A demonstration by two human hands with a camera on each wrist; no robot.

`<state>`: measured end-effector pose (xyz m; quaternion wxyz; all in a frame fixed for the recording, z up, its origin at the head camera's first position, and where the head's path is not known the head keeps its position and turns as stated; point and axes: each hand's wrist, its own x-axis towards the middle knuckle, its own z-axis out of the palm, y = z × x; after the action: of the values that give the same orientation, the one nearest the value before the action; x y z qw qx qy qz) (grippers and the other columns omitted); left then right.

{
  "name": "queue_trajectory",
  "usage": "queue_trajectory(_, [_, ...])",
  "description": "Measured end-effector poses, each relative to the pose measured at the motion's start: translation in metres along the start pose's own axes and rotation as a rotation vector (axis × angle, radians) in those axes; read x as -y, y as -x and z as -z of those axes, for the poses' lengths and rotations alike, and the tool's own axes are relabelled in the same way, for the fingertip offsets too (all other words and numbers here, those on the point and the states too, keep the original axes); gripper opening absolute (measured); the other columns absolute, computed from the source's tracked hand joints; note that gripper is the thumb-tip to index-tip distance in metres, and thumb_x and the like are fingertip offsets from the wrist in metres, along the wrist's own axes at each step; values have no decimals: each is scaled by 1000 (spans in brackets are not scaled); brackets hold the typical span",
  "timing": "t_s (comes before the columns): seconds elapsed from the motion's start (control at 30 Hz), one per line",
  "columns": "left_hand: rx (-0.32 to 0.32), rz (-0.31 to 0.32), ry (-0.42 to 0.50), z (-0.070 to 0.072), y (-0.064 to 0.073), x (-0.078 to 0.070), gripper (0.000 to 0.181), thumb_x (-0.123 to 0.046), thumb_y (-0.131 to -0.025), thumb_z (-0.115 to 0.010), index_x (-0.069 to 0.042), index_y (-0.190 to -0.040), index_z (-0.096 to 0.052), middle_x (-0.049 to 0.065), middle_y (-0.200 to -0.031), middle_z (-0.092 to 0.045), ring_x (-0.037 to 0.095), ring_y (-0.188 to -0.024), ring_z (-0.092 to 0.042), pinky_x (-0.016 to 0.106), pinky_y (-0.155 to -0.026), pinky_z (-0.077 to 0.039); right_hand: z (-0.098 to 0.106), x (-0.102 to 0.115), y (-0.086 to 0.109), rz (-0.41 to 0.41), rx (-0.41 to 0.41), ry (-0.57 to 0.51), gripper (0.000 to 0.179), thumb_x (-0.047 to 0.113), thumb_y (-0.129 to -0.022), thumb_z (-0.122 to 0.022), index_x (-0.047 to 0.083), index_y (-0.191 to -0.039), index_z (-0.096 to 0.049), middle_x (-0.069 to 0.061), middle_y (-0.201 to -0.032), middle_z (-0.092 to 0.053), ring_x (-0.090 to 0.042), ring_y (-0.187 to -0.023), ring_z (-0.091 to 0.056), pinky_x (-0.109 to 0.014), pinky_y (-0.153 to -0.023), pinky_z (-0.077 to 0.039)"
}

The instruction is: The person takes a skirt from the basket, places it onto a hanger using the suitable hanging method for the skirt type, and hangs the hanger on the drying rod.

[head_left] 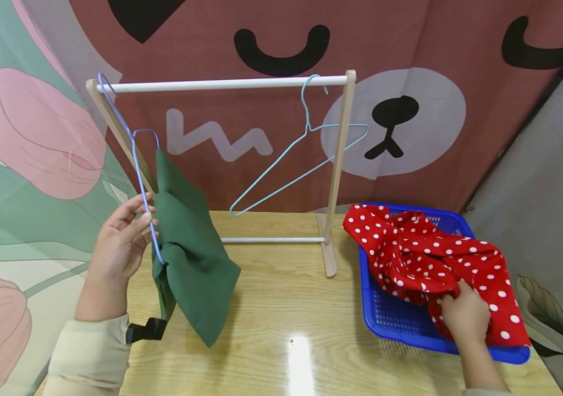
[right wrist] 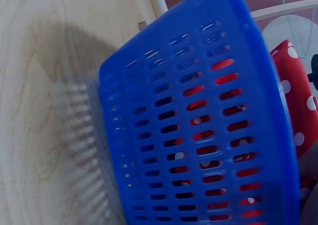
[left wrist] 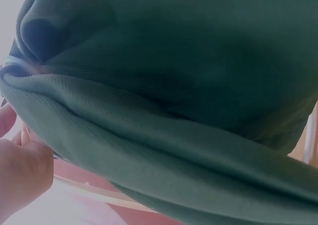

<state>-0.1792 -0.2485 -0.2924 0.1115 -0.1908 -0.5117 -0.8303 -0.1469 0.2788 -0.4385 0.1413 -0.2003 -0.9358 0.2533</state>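
Note:
My left hand (head_left: 120, 242) pinches the lower part of a purple hanger (head_left: 135, 157), whose hook is at the left end of the rack's rail (head_left: 222, 84). A folded green cloth (head_left: 192, 247) hangs from this hanger; it fills most of the left wrist view, where the left fingers show at the left edge. Over at the right, my right hand (head_left: 467, 313) grips a red cloth with white dots (head_left: 489, 275), bunched in a blue plastic basket (head_left: 375, 319). The right fingertips are partly hidden in the folds. In the right wrist view the basket wall (right wrist: 198, 125) covers most of the hand.
The wooden rack (head_left: 341, 159) stands at the back of the table (head_left: 261, 308). A light blue hanger (head_left: 281, 159) hangs bare near the rail's right end. Behind is a printed fabric backdrop (head_left: 271, 181); a grey curtain (head_left: 539, 181) borders the right side.

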Motion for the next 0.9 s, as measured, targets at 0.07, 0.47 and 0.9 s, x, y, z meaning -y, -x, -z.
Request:
queue_trajectory(0.07, [-1, 0, 6, 0, -1, -1, 30, 9, -87, -37, 5, -113, -50, 9, -91, -49, 14, -70, -53, 21, -55, -45, 1, 1, 0, -20, -28, -42, 34, 2, -78, -47, -12, -109, -49, -34, -98, -51, -50, -83, -46, -57, -70, -34])
queue_trajectory(0.47, [10, 1, 25, -4, -8, -4, 29, 9, -87, -37, 6, -113, -50, 9, -87, -50, 15, -70, -54, 20, -56, -45, 12, 7, 1, -165, -196, -271, 21, 2, -79, -46, -8, -95, -56, -27, -82, -56, -37, -76, -46, -34, -50, -35])
queue_trajectory(0.9, [-23, 0, 13, -7, -17, -6, 28, 8, -86, -40, 4, -111, -53, 9, -86, -49, 14, -69, -54, 20, -55, -45, 29, 24, -1, -248, -366, -480, 16, 6, -80, -49, -4, -89, -58, 34, -55, -36, 2, -64, -38, -10, -49, -32])
